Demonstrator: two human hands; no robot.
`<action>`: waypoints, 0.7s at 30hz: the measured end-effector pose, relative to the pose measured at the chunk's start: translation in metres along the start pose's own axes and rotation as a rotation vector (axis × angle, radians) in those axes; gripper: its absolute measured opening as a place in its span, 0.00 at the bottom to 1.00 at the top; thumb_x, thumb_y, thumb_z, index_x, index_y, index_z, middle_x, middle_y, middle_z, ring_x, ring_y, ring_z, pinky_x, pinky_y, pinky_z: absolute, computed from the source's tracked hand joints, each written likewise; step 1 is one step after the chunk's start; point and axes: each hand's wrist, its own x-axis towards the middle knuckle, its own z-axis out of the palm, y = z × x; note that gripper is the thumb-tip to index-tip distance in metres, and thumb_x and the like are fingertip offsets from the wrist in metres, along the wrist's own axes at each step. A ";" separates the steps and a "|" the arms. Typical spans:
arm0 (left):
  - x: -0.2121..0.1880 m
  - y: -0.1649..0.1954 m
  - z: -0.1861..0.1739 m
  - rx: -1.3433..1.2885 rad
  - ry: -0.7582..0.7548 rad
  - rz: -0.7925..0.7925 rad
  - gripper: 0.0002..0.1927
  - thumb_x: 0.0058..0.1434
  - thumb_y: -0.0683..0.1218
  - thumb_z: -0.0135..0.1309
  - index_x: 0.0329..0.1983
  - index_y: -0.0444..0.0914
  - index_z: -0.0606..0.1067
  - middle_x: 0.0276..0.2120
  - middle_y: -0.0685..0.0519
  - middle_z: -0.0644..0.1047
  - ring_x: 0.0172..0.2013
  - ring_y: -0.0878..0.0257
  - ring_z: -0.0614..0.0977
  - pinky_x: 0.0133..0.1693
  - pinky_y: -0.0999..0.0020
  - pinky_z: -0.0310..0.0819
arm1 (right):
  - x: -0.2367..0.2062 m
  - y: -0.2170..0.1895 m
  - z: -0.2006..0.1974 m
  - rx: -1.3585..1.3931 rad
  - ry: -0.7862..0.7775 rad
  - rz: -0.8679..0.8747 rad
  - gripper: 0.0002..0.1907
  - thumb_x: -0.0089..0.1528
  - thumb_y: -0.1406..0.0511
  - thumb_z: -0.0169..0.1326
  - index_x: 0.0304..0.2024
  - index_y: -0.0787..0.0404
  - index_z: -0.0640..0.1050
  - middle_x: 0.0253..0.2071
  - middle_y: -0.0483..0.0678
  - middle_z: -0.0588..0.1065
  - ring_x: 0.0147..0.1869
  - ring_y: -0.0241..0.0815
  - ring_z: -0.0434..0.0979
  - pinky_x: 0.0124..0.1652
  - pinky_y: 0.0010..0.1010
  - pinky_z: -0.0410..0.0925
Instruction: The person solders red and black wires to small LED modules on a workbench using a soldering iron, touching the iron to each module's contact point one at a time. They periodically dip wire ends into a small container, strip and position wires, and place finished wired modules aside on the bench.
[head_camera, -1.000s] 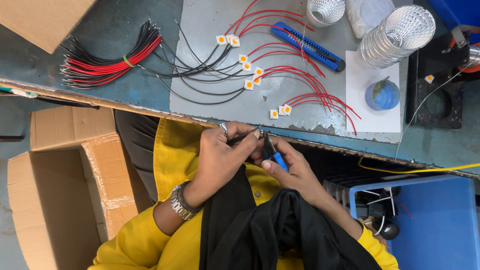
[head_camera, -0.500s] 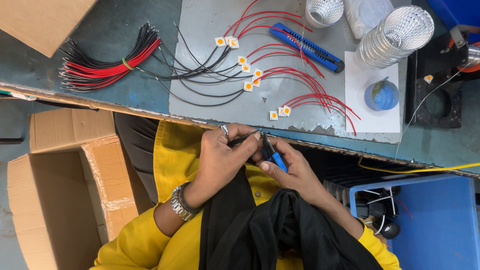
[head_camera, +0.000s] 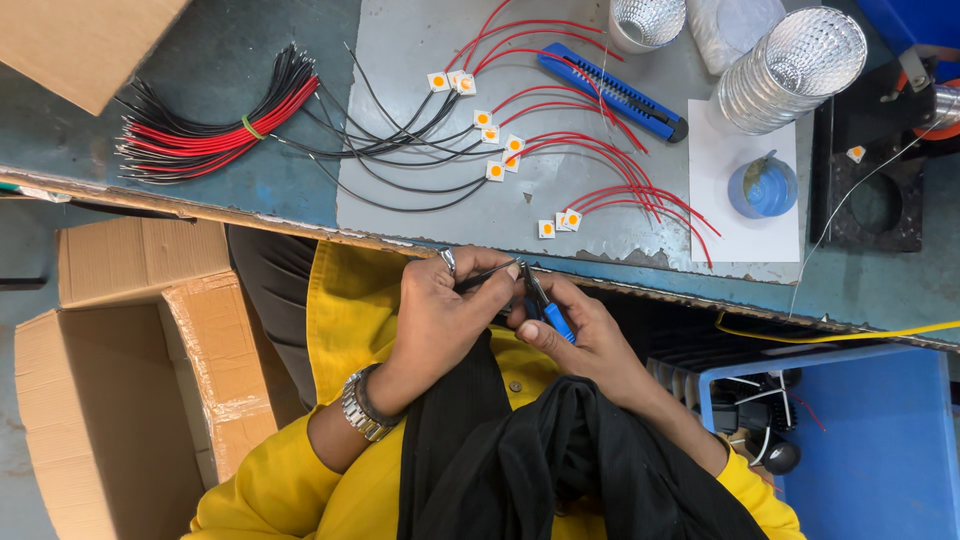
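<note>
Blue plastic crate (head_camera: 850, 440), right of right hand (head_camera: 590, 340), holding black parts. Blue-handled pliers (head_camera: 548, 310) clamped in right hand; thin black wire (head_camera: 485, 277) pinched in left hand (head_camera: 440, 320), touching pliers.

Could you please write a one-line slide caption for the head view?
Left hand holds a black wire while right hand applies blue-handled pliers beside the bench.

hidden: wire end (head_camera: 487, 277) inside left grip (head_camera: 440, 315) | cut off: cardboard box (head_camera: 90, 40) at top edge
</note>
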 end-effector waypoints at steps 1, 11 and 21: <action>0.000 0.000 0.000 0.009 0.003 0.004 0.09 0.64 0.39 0.57 0.40 0.25 0.80 0.28 0.53 0.82 0.28 0.74 0.80 0.31 0.77 0.78 | 0.000 0.000 0.000 -0.002 0.000 0.003 0.26 0.66 0.59 0.58 0.63 0.64 0.72 0.44 0.43 0.76 0.48 0.31 0.75 0.51 0.25 0.70; -0.002 -0.002 0.001 -0.066 -0.005 -0.044 0.10 0.64 0.39 0.56 0.41 0.25 0.80 0.29 0.51 0.83 0.28 0.72 0.82 0.33 0.76 0.80 | -0.001 0.007 -0.004 -0.031 -0.023 -0.016 0.23 0.67 0.58 0.56 0.59 0.64 0.72 0.42 0.43 0.77 0.45 0.30 0.76 0.48 0.24 0.71; -0.002 -0.005 -0.004 -0.017 -0.044 -0.036 0.08 0.65 0.39 0.56 0.39 0.26 0.80 0.29 0.51 0.84 0.31 0.71 0.84 0.37 0.75 0.81 | 0.001 0.016 -0.001 -0.168 0.042 0.025 0.16 0.66 0.58 0.56 0.50 0.62 0.76 0.27 0.42 0.72 0.30 0.29 0.70 0.32 0.24 0.67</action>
